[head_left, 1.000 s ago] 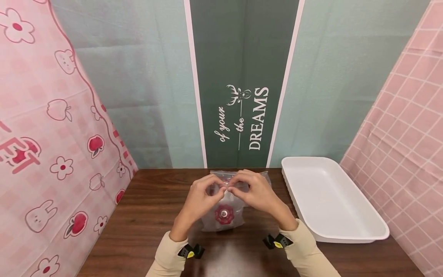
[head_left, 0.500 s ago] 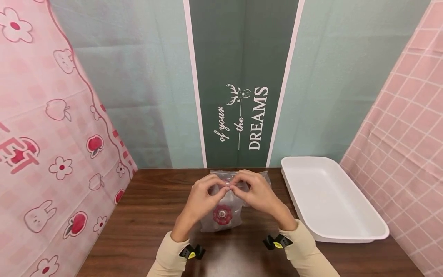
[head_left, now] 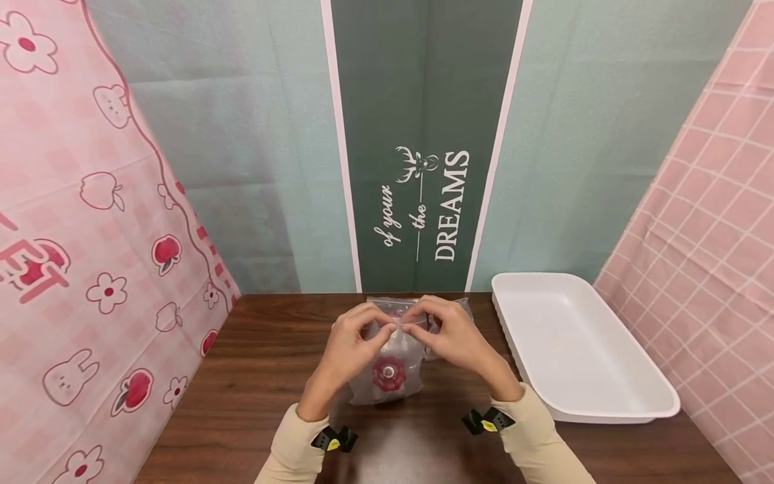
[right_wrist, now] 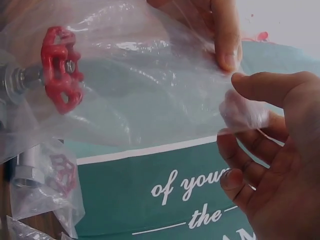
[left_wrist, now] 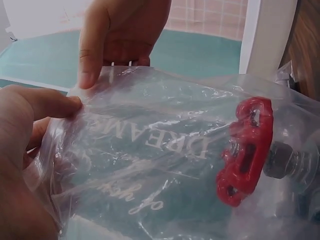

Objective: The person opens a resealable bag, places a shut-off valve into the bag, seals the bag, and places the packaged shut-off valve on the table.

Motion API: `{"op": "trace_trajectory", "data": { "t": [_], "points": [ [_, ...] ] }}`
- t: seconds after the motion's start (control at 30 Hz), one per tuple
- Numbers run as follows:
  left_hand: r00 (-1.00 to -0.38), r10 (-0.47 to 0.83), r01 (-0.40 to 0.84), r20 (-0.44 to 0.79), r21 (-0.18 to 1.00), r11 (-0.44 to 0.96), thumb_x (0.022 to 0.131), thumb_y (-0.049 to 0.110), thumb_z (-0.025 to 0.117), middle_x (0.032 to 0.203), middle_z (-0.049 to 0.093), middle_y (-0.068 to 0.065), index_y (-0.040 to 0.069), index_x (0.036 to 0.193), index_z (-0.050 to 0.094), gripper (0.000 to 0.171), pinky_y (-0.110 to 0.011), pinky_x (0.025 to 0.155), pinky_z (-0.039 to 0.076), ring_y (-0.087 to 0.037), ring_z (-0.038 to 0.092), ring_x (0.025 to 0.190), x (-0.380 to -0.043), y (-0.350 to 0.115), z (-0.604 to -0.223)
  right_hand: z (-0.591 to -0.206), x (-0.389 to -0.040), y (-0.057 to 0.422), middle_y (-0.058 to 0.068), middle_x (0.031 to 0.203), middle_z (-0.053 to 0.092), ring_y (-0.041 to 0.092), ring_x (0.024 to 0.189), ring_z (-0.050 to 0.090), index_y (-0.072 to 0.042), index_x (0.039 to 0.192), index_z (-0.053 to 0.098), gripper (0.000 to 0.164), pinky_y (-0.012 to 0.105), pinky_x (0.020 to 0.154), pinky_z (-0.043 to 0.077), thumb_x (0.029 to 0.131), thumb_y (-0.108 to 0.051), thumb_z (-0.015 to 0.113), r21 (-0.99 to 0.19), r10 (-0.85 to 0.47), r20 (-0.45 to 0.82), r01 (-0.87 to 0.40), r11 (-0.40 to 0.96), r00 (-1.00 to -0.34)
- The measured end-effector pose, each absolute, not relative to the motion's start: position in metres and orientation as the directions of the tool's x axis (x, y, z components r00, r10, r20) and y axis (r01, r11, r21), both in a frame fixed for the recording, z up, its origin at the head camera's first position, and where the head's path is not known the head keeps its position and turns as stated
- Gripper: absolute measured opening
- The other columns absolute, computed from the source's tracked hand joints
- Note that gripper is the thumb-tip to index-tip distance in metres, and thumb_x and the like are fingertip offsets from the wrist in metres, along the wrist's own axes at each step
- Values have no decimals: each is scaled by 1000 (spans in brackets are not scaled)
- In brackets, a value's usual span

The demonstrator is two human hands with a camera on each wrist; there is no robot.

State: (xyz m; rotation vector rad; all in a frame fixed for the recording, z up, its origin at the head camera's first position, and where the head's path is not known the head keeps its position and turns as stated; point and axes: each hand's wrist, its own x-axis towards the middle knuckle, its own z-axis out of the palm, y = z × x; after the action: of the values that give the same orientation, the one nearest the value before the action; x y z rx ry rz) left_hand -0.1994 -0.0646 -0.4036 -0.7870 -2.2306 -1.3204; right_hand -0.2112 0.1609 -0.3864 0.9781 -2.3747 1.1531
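Note:
A clear plastic bag (head_left: 406, 353) stands on the table between both hands. Inside it is a metal valve with a red handwheel (left_wrist: 248, 150), its grey stem seen through the plastic. My left hand (head_left: 353, 339) pinches the bag's top edge between thumb and fingers. Close beside it, my right hand (head_left: 456, 336) pinches the same edge, thumb (right_wrist: 270, 87) on one side and fingers behind the film. The handwheel (right_wrist: 61, 70) lies well below the fingertips. Whether the bag's mouth is sealed cannot be told.
Behind the held bag, a second clear bag (right_wrist: 42, 195) contains another valve with a red handwheel. A white tray (head_left: 580, 349) stands at the right of the brown wooden table (head_left: 272, 356). Printed cloths hang at the back and on both sides.
The bag and its handwheel have shifted slightly left. My fingertips met at the top edge half a second ago and now sit slightly apart, both still pinching.

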Motion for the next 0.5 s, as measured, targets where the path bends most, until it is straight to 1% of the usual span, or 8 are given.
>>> {"op": "trace_trajectory", "data": {
  "t": [0.13,0.23,0.4,0.5],
  "points": [
    [-756,247,650,606,652,391,95,11,81,88,70,7,18,94,81,7,-21,62,43,-8,51,71,-200,-65,-404,-390,-213,163,-8,88,71,6,67,50,-19,97,79,8,24,58,44,93,-14,83,-569,-426,572,-713,410,-701],
    [-760,247,645,601,656,391,95,12,81,89,70,7,18,94,80,5,-21,62,44,-9,52,71,-199,-65,-403,-393,-213,163,-7,87,71,9,66,51,-18,95,79,8,22,58,43,93,-11,83,-563,-412,598,-727,394,-687],
    [-758,251,648,602,652,393,95,12,81,89,71,6,17,95,81,5,-22,63,44,-10,52,72,-199,-66,-403,-395,-214,161,-4,85,72,8,71,55,-17,89,78,15,22,59,45,89,-3,85,-522,-388,662,-766,375,-641],
    [-758,251,649,603,650,395,95,11,81,89,71,7,17,95,81,6,-21,63,44,-10,53,72,-199,-66,-403,-394,-214,160,-4,84,73,8,74,58,-15,87,79,15,21,60,46,86,-2,87,-506,-374,682,-775,379,-628]
  ]
}}
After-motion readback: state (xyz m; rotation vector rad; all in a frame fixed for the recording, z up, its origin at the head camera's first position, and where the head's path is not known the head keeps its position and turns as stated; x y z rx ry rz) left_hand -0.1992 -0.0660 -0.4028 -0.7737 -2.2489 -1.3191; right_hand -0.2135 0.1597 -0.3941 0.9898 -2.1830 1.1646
